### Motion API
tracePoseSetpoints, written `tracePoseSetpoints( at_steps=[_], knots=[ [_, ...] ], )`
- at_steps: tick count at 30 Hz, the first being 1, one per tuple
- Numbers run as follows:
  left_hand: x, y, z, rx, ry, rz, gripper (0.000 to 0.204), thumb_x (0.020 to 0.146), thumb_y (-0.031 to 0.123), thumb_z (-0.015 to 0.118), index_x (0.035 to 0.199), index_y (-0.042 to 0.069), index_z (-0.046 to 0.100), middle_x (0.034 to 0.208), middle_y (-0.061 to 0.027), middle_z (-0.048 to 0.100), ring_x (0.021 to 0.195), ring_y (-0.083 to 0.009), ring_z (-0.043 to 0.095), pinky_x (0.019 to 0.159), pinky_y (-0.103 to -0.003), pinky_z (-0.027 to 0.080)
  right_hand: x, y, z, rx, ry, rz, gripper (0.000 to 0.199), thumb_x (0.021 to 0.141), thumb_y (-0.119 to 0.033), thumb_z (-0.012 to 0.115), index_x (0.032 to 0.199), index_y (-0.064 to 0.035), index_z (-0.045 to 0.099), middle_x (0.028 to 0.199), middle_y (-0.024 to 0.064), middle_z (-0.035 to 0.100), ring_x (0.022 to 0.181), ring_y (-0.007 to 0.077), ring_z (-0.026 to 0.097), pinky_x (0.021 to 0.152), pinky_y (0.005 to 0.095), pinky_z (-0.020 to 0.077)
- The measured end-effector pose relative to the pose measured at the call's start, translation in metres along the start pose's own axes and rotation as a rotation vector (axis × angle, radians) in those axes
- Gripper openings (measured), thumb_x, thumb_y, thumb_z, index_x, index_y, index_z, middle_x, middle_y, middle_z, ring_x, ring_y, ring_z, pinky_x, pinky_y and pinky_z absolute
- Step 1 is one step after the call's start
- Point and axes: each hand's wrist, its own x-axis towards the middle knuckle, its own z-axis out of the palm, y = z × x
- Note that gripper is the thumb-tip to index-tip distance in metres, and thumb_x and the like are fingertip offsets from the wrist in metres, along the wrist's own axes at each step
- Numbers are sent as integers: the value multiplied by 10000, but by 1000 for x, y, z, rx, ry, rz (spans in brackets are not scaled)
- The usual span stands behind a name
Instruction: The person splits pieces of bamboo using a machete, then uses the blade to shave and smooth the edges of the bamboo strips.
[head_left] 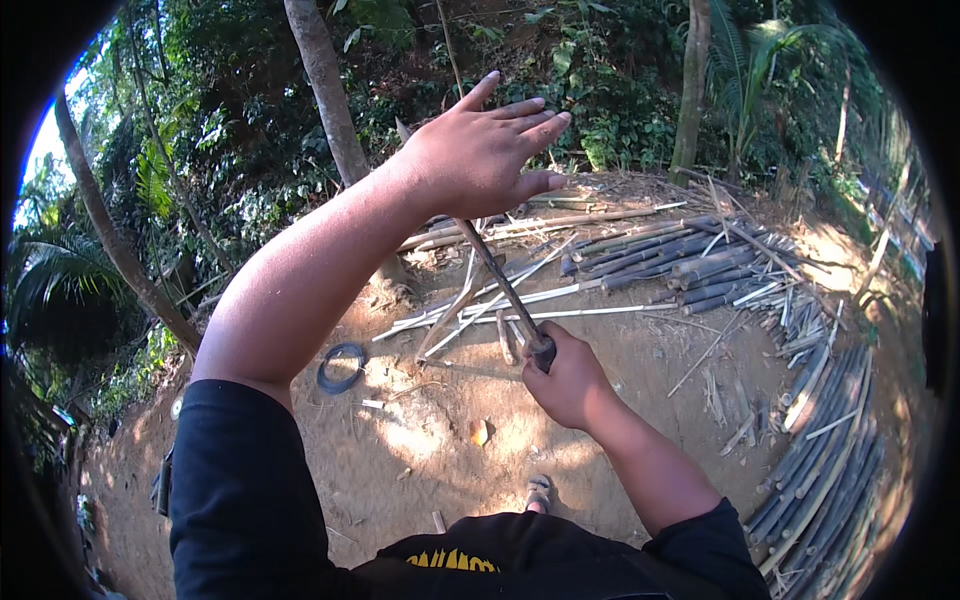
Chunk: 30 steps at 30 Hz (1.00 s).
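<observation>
My right hand (568, 378), its fingers wrapped round a dark handle, holds what looks like a machete (505, 283). Its long narrow blade slants away up and to the left and passes behind my left hand (480, 150). That left hand is raised high in front of me, palm flat and fingers stretched apart, with nothing in it. It hides part of the blade; I cannot tell whether the two touch. Below the blade, pale split bamboo strips (540, 297) lie crossed on the ground.
Dark bamboo poles (690, 258) are stacked at the back right, and another long pile (825, 470) curves along the right side. A coil of black wire (342, 368) lies left of centre on bare earth. Tree trunks (328, 90) and dense plants stand behind.
</observation>
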Motion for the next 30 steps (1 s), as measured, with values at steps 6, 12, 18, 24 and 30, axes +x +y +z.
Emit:
tracePoseSetpoints(
  at_steps=[6,12,18,24,30],
  knots=[
    [8,-1,7,-22,8,2,712,1019,605,233,1575,162,206,1510,-98,451,1469,-193,305,1252,-511,35,4,-4,-17,19,-62,-14,245,837,-155,618,1029,-5,589,869,160,665,825,312,657,785,384,507],
    [25,-9,-51,-232,314,114,639,1033,560,310,1505,138,398,1437,-164,521,1380,-279,449,1185,-475,260,2,7,-8,181,-71,33,161,848,-134,656,971,-60,583,773,15,602,700,99,560,696,285,472],
    [-10,-28,35,58,171,-2,722,1014,616,220,1584,176,163,1578,-112,337,1480,-225,277,1251,-500,95,21,-1,4,186,-159,-25,153,839,-113,661,958,-54,586,748,30,593,698,136,570,674,304,467],
    [0,-13,35,27,31,32,705,1022,598,211,1573,158,213,1539,-116,405,1471,-221,301,1249,-516,67,20,7,10,142,0,-41,142,836,-112,657,946,-57,586,743,38,603,697,135,577,684,307,472],
    [25,-5,43,6,61,32,689,1029,587,220,1555,144,270,1464,-93,507,1464,-208,315,1249,-512,72,35,20,-5,-156,237,-60,378,855,-169,650,1174,20,578,899,266,678,878,421,673,762,452,526]
  ],
)
